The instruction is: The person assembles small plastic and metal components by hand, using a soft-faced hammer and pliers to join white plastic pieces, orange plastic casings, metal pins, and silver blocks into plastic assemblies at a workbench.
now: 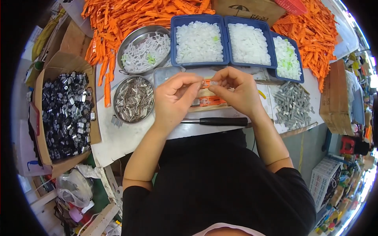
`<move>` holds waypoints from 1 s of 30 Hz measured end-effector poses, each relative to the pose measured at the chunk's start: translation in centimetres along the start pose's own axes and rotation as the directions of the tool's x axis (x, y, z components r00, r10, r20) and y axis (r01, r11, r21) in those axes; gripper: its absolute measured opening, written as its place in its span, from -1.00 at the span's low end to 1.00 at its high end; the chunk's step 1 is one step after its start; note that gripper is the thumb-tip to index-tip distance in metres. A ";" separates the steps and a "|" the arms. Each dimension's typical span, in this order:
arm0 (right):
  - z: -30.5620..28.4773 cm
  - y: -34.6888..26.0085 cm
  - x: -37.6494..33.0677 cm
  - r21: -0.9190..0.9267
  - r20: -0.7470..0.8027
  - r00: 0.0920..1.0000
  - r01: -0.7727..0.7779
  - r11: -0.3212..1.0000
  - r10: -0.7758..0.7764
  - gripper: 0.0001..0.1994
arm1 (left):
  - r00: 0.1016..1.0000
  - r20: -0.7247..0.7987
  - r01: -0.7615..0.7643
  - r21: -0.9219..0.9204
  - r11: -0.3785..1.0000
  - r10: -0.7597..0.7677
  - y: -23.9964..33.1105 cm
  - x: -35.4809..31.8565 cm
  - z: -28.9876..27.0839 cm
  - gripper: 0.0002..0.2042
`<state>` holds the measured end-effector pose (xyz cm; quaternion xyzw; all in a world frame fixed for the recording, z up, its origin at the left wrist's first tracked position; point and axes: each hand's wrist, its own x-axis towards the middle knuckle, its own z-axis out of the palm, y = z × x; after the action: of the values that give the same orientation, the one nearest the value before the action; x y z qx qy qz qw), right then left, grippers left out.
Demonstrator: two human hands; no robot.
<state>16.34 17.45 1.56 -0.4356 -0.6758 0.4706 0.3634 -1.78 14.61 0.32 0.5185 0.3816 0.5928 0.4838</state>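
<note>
My left hand (176, 94) and my right hand (238, 89) meet over the middle of the bench, with fingertips pinched. Between them is a small orange plastic part (206, 83) with a pale bit on it; the fingers hide much of it. Just below the fingertips, a longer orange plastic piece (212, 100) lies on a light wooden block. Closer to me rests a hammer-like tool with a black handle (223, 121) and metal shaft; its far left end is hidden behind my left wrist.
Beyond my hands stand blue trays (200, 62) of small translucent pieces and a metal pan (143, 70) of white strips. A bowl of metal pins (134, 99) sits left, beside a box of dark metal parts (67, 116). Grey pieces (293, 105) lie right; orange pieces (130, 15) heap behind.
</note>
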 end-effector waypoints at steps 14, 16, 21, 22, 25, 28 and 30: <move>2.5 -0.4 -0.4 -0.298 -0.164 0.915 0.310 0.903 -0.369 -0.88 | 0.929 0.049 -0.353 0.416 0.838 0.367 -1.4 -0.1 0.9 -0.96; 2.5 -0.6 -0.6 -0.260 -0.157 0.908 0.341 0.904 -0.388 -0.88 | 0.956 -0.005 -0.276 0.326 0.904 0.294 -1.6 -0.1 0.8 -0.96; 0.7 0.4 0.1 -0.122 -0.080 0.957 0.267 0.956 -0.278 -0.87 | 0.952 0.125 0.306 -0.342 0.889 -0.280 -1.4 0.3 -0.7 -0.87; 0.5 0.8 0.3 -0.043 -0.034 0.962 0.269 0.962 -0.271 -0.89 | 0.952 0.124 0.306 -0.342 0.888 -0.280 -1.5 0.3 -0.6 -0.87; 0.5 1.4 0.3 0.028 0.022 0.966 0.256 0.966 -0.257 -0.90 | 0.946 0.113 0.325 -0.277 0.904 -0.305 -1.8 0.0 -0.3 -0.84; 0.3 1.3 0.1 -0.032 0.071 0.967 0.248 0.968 -0.245 -0.91 | 0.943 0.054 0.327 0.019 0.945 -0.328 -1.5 -0.8 0.1 -0.79; 0.3 1.6 0.0 -0.085 0.107 0.964 0.252 0.964 -0.242 -0.91 | 0.970 0.238 -0.148 0.407 0.901 0.052 -2.0 -1.1 -0.7 -0.70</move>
<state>16.45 17.64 -0.01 -0.3422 -0.7637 0.4082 0.3648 -2.12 14.04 -2.00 0.6926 0.4171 0.4589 0.3685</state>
